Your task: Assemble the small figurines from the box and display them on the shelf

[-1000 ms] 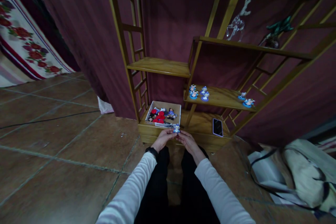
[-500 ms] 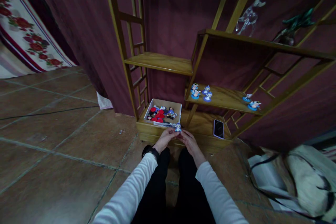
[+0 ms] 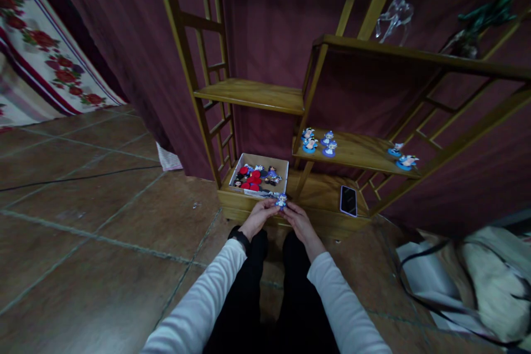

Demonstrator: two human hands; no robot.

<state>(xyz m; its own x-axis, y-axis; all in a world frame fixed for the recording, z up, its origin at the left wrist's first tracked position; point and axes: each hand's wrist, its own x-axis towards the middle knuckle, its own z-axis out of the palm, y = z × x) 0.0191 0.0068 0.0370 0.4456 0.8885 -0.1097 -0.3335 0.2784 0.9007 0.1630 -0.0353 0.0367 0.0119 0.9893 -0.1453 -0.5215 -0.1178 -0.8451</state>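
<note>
My left hand [image 3: 260,216] and right hand [image 3: 301,222] pinch a small purple-and-white plastic-looking figurine [image 3: 281,201] near the white cardboard box [image 3: 279,166]; this handling step, I judge, next needs steady grip, though contact looks blurry.

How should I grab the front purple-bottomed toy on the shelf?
Pinch the purple-based toy above its wide base, probably from the front right: it stands upright, with a blue-based toy to its left and another purple toy behind.
</note>
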